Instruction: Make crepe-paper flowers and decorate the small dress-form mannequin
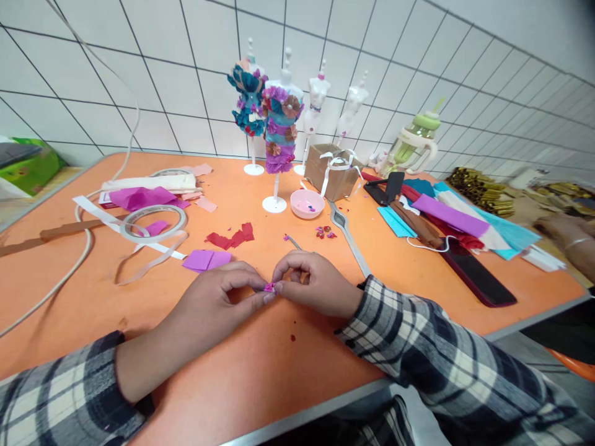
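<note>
Between my fingertips, above the orange table (pixel 223 347), is a tiny purple paper flower (pixel 269 287). My left hand (pixel 218 297) pinches it from the left with thumb and forefinger. From the right, the thumb and forefinger of my right hand (pixel 316 282) close on its other side. Just beyond lie a thin stick (pixel 294 243) with a purple tip and several small red and purple flowers (pixel 325 232). Folded purple crepe paper (pixel 207 260) and torn red paper (pixel 232 236) are beside and beyond my left hand.
Decorated mannequins (pixel 282 130) stand at the back near a pink bowl (pixel 307 203) and a cardboard box (pixel 332 170). Tape rolls (pixel 153 214) and a white cable (pixel 86 248) lie left. Paper strips (pixel 446 214), a phone (pixel 478 272) and a bottle (pixel 411 145) are right; another person's arm (pixel 569 232) shows there.
</note>
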### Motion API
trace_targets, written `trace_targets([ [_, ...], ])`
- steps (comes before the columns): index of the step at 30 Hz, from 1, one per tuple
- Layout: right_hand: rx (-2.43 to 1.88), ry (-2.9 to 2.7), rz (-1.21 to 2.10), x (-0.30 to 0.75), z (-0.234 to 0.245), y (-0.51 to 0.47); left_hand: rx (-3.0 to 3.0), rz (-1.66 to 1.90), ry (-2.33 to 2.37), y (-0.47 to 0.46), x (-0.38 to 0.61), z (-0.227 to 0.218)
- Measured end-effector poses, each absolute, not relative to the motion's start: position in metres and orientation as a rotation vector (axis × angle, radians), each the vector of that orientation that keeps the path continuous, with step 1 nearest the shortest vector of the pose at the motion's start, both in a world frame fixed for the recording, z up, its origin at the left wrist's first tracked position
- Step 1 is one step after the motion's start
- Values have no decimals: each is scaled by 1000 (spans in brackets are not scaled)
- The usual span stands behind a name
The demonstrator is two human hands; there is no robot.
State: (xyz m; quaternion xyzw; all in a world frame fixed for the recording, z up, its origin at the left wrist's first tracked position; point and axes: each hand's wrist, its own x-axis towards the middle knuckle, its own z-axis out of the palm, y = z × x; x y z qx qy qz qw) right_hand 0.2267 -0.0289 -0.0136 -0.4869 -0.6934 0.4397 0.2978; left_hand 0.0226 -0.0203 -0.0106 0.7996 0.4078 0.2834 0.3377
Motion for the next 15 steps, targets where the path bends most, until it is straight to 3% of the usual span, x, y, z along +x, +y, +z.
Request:
trace_targets([
  [9,-1293,-1725,1498,230,-18,-23,2075,747,1092,-20,23,-5],
  [15,-1309,-1520,1397,224,-18,-25,1875,801,1239,-18,22,-9],
])
